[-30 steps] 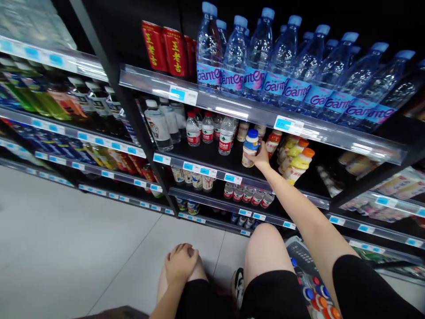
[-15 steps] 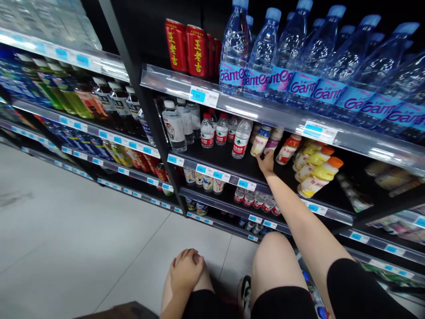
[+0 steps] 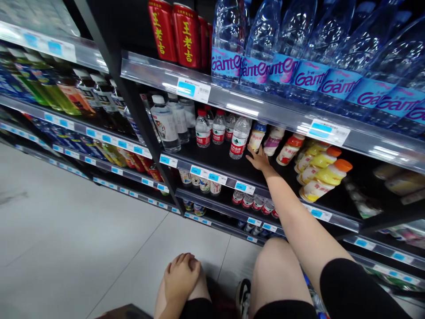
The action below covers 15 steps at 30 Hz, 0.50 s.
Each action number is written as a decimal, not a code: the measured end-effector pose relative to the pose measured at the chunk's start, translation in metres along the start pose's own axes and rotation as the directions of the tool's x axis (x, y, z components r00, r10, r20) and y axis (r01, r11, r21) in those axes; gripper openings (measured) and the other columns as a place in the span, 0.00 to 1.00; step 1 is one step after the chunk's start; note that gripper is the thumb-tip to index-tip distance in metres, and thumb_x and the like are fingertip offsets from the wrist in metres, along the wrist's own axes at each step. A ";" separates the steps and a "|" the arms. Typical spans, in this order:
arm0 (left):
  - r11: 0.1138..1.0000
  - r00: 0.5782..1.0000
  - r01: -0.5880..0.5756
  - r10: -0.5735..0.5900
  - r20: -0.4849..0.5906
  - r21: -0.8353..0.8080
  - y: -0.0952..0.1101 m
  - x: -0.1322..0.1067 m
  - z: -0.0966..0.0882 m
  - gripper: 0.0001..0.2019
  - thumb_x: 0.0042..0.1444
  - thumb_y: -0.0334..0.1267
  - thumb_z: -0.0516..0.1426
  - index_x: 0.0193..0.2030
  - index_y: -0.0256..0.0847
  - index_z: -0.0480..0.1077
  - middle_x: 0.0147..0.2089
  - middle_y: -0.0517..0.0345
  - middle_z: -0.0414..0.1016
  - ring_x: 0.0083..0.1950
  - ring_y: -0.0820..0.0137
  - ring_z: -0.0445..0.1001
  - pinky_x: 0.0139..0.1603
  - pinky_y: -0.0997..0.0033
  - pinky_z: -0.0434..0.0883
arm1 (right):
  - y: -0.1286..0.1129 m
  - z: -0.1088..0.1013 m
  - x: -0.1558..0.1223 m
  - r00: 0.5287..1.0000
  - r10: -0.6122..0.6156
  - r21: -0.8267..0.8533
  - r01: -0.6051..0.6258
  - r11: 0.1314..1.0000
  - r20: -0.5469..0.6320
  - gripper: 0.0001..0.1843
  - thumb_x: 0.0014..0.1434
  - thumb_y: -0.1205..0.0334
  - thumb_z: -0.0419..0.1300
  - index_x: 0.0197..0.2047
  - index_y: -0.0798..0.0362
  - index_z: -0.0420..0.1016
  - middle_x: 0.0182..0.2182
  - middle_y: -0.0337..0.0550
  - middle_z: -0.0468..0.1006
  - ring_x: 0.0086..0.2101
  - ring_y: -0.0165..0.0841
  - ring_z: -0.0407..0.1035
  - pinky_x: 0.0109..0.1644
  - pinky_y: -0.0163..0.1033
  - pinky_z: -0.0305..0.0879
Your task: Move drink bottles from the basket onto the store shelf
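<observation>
My right hand (image 3: 258,160) reaches into the middle shelf with its fingers spread, the tips at the lower part of a yogurt drink bottle (image 3: 256,135) with a blue cap and cream label. Left of that bottle stands a clear water bottle (image 3: 239,141) with a red label. A purple-labelled bottle (image 3: 272,142) stands just to the right, then a red-capped drink bottle (image 3: 290,150). Farther right is a group of yellow bottles with orange caps (image 3: 323,179). My left hand (image 3: 181,275) rests over my left knee, fingers draped across it, holding nothing.
Large blue water bottles (image 3: 312,75) and red cans (image 3: 186,35) fill the shelf above, whose clear front rail (image 3: 229,95) overhangs my reach. Small red-labelled bottles (image 3: 247,200) stand on the shelf below. Another drink rack stands left, beside the pale tiled floor (image 3: 66,235).
My right hand has shifted slightly left and its fingers have spread beside the blue-capped bottle. The view has moved closer to the shelves. My left hand stays on the knee.
</observation>
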<state>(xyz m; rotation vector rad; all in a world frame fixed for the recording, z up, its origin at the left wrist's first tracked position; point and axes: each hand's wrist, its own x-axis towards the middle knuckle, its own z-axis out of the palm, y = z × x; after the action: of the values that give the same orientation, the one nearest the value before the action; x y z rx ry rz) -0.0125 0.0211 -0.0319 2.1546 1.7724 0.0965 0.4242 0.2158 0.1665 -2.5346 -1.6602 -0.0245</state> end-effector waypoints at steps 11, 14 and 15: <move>1.000 1.000 0.017 -0.017 0.022 0.015 -0.012 0.005 -0.002 0.18 0.61 0.40 0.51 0.48 0.44 0.81 0.59 0.49 0.82 0.66 0.55 0.73 0.71 0.48 0.61 | 0.001 -0.002 0.018 0.999 -0.005 0.046 0.003 0.999 0.042 0.40 0.72 0.31 0.42 0.80 0.31 0.36 0.80 0.46 0.29 0.74 0.53 0.47 0.76 0.59 0.43; 1.000 0.999 0.026 -0.026 0.029 0.016 -0.013 0.003 -0.003 0.18 0.61 0.40 0.51 0.48 0.45 0.81 0.60 0.49 0.82 0.66 0.55 0.73 0.70 0.49 0.62 | 0.002 -0.002 0.017 1.000 -0.006 0.055 0.005 0.998 0.021 0.40 0.72 0.32 0.43 0.80 0.33 0.39 0.80 0.47 0.34 0.74 0.53 0.49 0.76 0.59 0.43; 1.000 0.999 0.027 -0.027 0.034 0.017 -0.013 0.002 -0.004 0.18 0.61 0.40 0.51 0.48 0.45 0.81 0.60 0.49 0.81 0.66 0.55 0.73 0.70 0.50 0.62 | 0.002 -0.002 0.017 1.000 -0.009 0.055 0.008 0.998 0.011 0.40 0.72 0.32 0.43 0.80 0.33 0.40 0.80 0.48 0.35 0.74 0.53 0.49 0.76 0.59 0.43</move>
<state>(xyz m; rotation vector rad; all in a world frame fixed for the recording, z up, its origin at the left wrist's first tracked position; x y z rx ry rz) -0.0256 0.0258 -0.0324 2.1302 1.7884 0.0381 0.4327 0.2299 0.1695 -2.4918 -1.6520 0.0343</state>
